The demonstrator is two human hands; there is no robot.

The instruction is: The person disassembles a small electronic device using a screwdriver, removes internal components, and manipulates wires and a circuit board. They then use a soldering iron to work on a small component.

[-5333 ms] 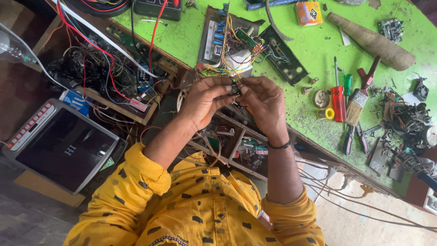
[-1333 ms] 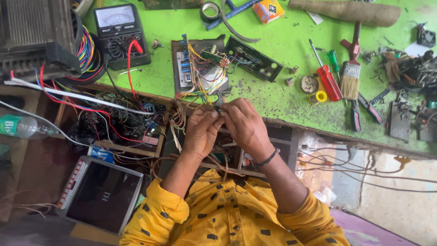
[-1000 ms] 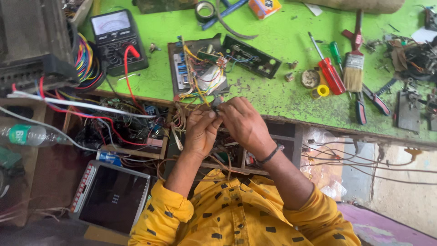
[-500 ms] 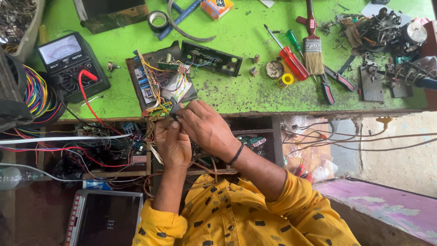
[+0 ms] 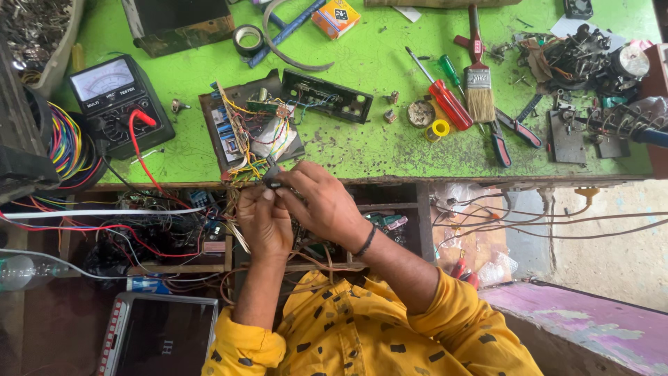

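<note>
My left hand [image 5: 264, 224] and my right hand [image 5: 321, 203] meet just below the front edge of the green workbench [image 5: 376, 150]. Between their fingertips they pinch a small dark electronic part [image 5: 271, 178] with thin coloured wires running up from it. Those wires lead to an opened circuit board assembly [image 5: 252, 132] lying on the bench right above my hands. A black band circles my right wrist. Yellow patterned sleeves cover both forearms.
A black analogue multimeter [image 5: 120, 97] with a red lead sits at left. A red screwdriver [image 5: 445, 97], paintbrush [image 5: 477, 83], pliers [image 5: 511, 129], tape roll [image 5: 248, 39] and small orange box [image 5: 335, 17] lie on the bench. Tangled wires [image 5: 139, 230] fill the shelf below; a tablet-like device [image 5: 161, 337] sits at lower left.
The view has swung so the bench shifts and the multimeter comes fully into sight. My hands stay together on the small part, now closer to the bench edge.
</note>
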